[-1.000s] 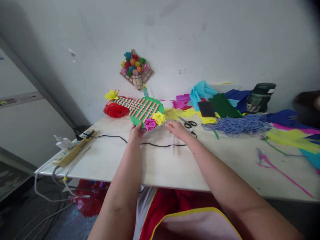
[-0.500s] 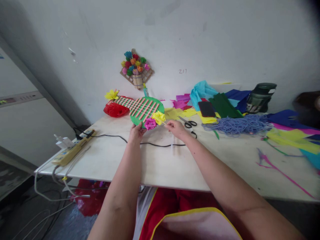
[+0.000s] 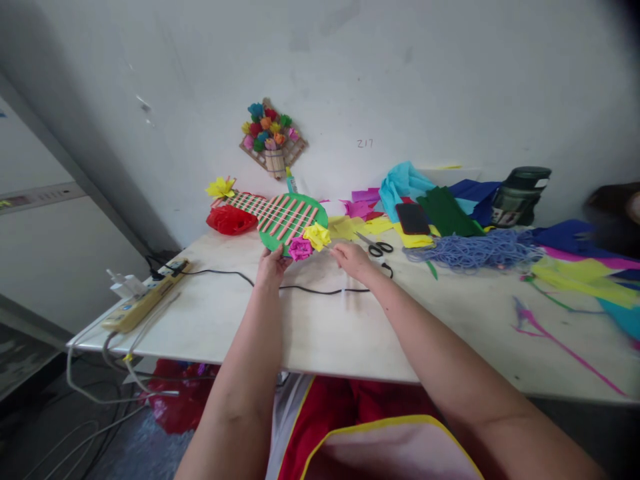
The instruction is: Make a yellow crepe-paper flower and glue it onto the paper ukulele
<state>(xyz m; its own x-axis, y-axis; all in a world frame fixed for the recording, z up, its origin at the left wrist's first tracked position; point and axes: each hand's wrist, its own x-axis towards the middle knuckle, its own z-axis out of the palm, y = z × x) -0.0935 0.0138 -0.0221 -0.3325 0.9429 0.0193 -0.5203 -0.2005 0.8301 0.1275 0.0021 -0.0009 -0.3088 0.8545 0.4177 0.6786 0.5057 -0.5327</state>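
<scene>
A guitar-shaped craft piece [image 3: 295, 207] has a green body, pinkish rods across it and pale strings along its neck. My left hand [image 3: 273, 263] grips its lower edge, with the thumb in front. On the body's lower right sit a magenta paper flower [image 3: 301, 249] and a yellow paper flower [image 3: 317, 236]. My right hand [image 3: 350, 259] is closed just right of the yellow flower, pinching a thin pale stick whose tip reaches toward that flower. Its fingers hide the rest of the stick. Another yellow flower [image 3: 221, 188] tops the neck.
Scissors [image 3: 381, 248], a phone [image 3: 413, 219], crepe paper [image 3: 405, 181], tangled purple cord [image 3: 480, 251] and a dark bottle [image 3: 523, 195] lie right. Left are a power strip [image 3: 145, 300] and red bundle [image 3: 231, 220]. A black cable [image 3: 320, 291] crosses the table. A flower-basket decoration [image 3: 274, 163] stands behind.
Almost nothing differs. The craft piece and both hands keep their places, with only a tiny leftward shift of the whole view.
</scene>
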